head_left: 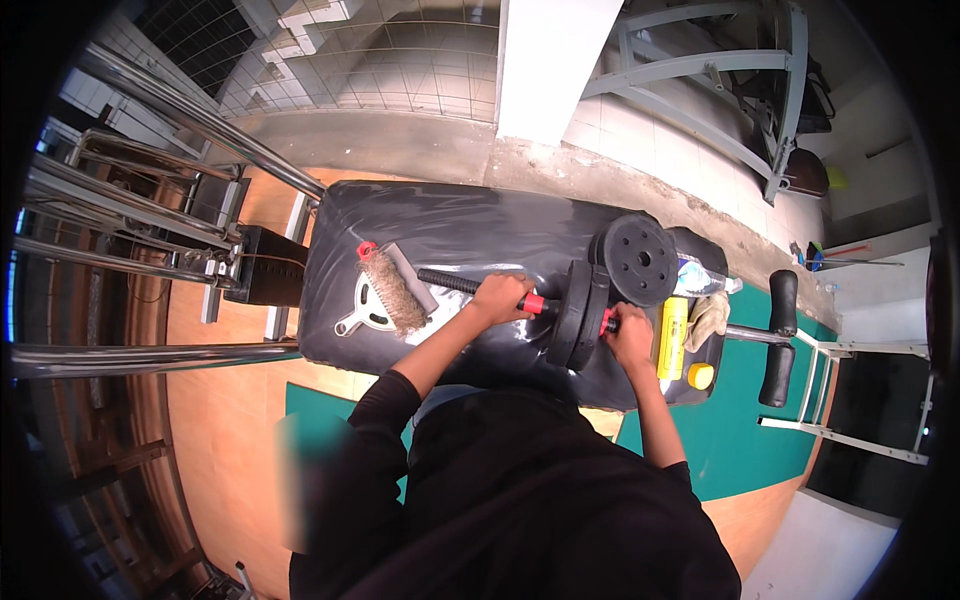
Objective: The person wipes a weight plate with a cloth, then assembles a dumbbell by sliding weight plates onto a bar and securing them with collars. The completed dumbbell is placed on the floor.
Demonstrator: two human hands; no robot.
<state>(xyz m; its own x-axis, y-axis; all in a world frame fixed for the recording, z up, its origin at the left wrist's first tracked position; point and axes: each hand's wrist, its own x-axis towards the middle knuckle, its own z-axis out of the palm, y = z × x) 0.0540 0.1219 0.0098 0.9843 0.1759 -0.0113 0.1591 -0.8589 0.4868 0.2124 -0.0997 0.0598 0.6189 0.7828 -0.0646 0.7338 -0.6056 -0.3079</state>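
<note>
A dumbbell lies on the black padded bench [440, 220], with black weight plates [573, 315] near the right end of its black bar [448, 281]. My left hand [503, 297] is closed around the bar, left of the plates, beside a red collar [532, 303]. On the other side, my right hand [628, 335] has its fingers closed on a red collar [608, 321] at the bar's end. A loose round plate [640, 260] with several holes rests just beyond the right hand. Left of the bar lie a bristle brush [394, 290] and a white dustpan-like piece [368, 308].
Right of my hands are a yellow bottle [672, 338], a yellow cap [700, 376], a crumpled cloth [708, 322] and a clear plastic bottle [700, 277]. Metal machine rails [200, 115] stand at the left. Black foam rollers [782, 303] stick out at the right.
</note>
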